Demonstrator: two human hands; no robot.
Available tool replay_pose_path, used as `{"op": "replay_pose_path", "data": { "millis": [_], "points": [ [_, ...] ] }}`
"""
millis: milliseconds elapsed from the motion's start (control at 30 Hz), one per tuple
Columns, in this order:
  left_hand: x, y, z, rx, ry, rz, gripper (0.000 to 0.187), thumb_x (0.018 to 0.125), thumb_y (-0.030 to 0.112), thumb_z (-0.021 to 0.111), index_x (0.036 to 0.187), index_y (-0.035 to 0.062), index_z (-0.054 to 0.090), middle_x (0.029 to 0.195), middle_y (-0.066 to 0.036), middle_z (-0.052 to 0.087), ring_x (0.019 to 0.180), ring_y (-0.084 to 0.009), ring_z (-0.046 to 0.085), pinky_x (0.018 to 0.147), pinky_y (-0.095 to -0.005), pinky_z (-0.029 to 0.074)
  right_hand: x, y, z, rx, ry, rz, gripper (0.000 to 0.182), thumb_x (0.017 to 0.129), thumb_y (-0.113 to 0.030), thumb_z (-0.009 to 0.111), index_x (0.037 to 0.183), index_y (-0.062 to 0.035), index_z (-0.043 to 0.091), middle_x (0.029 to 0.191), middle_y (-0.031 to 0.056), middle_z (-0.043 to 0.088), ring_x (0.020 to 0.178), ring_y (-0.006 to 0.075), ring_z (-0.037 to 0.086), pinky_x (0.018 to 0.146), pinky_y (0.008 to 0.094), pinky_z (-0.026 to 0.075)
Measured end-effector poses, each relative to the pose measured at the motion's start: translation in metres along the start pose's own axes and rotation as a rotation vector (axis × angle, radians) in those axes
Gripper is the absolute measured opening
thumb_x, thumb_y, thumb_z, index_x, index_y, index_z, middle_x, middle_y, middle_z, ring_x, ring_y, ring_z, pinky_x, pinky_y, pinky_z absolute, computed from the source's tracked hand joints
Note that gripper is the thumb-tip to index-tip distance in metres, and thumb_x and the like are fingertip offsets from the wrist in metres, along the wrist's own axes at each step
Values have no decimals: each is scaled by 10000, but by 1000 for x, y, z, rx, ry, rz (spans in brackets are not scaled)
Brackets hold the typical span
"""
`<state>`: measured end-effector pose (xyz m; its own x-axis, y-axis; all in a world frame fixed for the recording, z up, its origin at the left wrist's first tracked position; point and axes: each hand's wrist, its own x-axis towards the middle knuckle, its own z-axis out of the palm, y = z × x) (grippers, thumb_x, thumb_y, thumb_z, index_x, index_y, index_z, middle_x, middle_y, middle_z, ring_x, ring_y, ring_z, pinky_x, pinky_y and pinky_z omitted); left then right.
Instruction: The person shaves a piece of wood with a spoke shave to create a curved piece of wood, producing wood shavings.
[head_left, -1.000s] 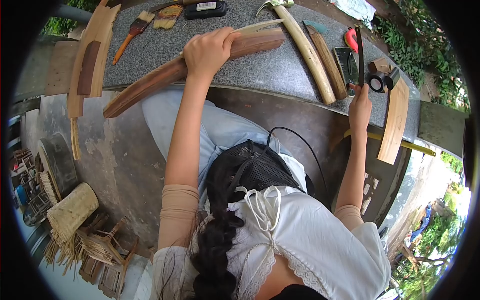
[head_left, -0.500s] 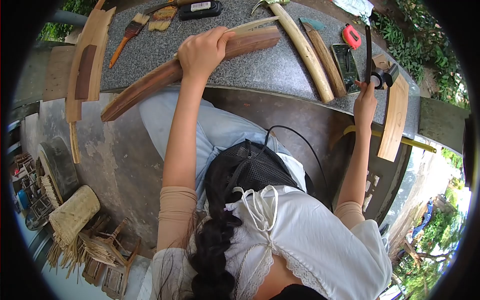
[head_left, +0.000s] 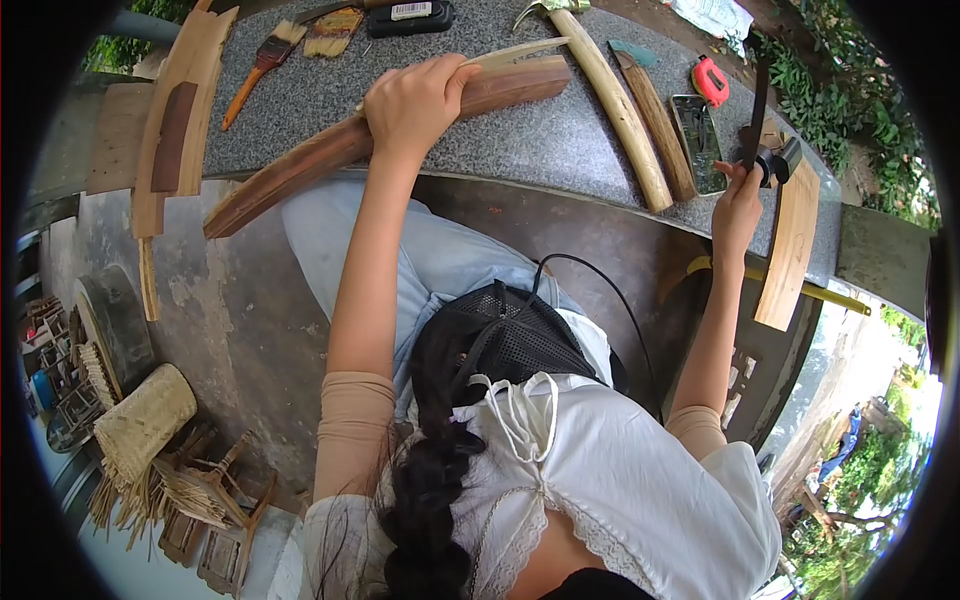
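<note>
My left hand (head_left: 412,105) is closed over the curved dark-brown wooden piece (head_left: 290,180), which lies slanted across the front edge of the stone table. A thin pale strip (head_left: 520,50) runs along the top of that wood and passes under the same hand. At the right, my right hand (head_left: 738,205) grips a long narrow dark blade (head_left: 757,115) that points up and away; its handle is hidden in the fingers. Beside this hand are a roll of black tape (head_left: 770,165), a phone-like dark slab (head_left: 698,140) and a light wooden board (head_left: 788,240).
On the granite tabletop (head_left: 520,135) lie a hammer (head_left: 612,100), a wooden-handled knife (head_left: 655,125), a red tape measure (head_left: 710,80), paintbrushes (head_left: 262,70) and a black case (head_left: 408,17). Boards (head_left: 180,110) overhang the left end. Baskets (head_left: 147,420) stand on the floor.
The dark blade in my right hand has tilted to the right. The whole view has shifted slightly; my left hand keeps its place on the wood.
</note>
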<state>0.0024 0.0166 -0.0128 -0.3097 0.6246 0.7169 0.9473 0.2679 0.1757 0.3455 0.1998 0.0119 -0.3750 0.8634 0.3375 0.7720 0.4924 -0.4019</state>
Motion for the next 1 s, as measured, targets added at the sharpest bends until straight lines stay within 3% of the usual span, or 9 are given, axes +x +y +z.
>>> {"op": "replay_pose_path", "data": {
  "millis": [100, 167, 233, 300, 367, 400, 533, 1000],
  "points": [
    [0, 0, 0, 0, 8, 6, 202, 840, 355, 637, 750, 174, 648, 663, 28, 661, 556, -185, 627, 524, -295, 480, 2, -34, -4, 83, 95, -50, 133, 995, -166, 391, 1032, -53, 451, 820, 146, 679, 750, 391, 636, 630, 423, 466],
    [0, 3, -3, -2, 22, 12, 204, 840, 354, 637, 750, 171, 647, 663, 25, 661, 556, -186, 627, 525, -296, 480, -1, -85, -10, 206, -134, 182, 117, 970, -123, 417, 1044, -39, 453, 849, 184, 671, 762, 419, 628, 632, 464, 461],
    [-1, 9, -8, -9, -100, -76, 174, 834, 344, 646, 829, 184, 713, 746, -4, 696, 616, -225, 653, 591, -317, 508, -12, -111, 11, 211, -188, -40, 138, 924, -52, 443, 1059, -26, 443, 889, 220, 659, 774, 445, 617, 650, 505, 456],
    [-2, 10, -7, -20, -79, -77, 179, 834, 348, 646, 825, 182, 715, 754, -2, 699, 622, -223, 658, 593, -318, 511, -22, -146, 24, 331, -345, -142, 180, 882, 5, 453, 1058, -19, 422, 923, 252, 644, 780, 463, 605, 662, 540, 451],
    [-4, 11, -7, -28, -64, -83, 185, 834, 351, 647, 821, 181, 717, 762, -1, 701, 629, -222, 663, 595, -319, 515, -28, -165, 41, 313, -406, -238, 187, 871, 8, 465, 1046, -21, 407, 934, 270, 635, 756, 463, 607, 631, 541, 461],
    [-3, 12, -7, -25, -87, -97, 190, 834, 353, 646, 816, 179, 719, 762, -2, 702, 627, -221, 665, 589, -320, 517, -30, -172, 48, 366, -358, -289, 124, 900, -28, 459, 1008, -20, 397, 858, 281, 628, 726, 474, 596, 609, 556, 450],
    [-1, 10, -10, -28, -106, -118, 209, 835, 364, 643, 810, 173, 723, 749, -13, 702, 600, -224, 664, 552, -327, 518, -31, -188, 52, 317, -428, -250, 92, 952, -109, 429, 963, -28, 386, 666, 281, 580, 674, 490, 576, 568, 575, 426],
    [0, 9, -8, -5, -76, -102, 207, 838, 375, 623, 788, 192, 706, 682, -1, 682, 544, -235, 644, 481, -340, 500, -62, -172, 57, 220, -468, -283, 85, 938, -96, 411, 996, -41, 383, 682, 284, 589, 693, 496, 586, 581, 581, 434]
  ]
}}
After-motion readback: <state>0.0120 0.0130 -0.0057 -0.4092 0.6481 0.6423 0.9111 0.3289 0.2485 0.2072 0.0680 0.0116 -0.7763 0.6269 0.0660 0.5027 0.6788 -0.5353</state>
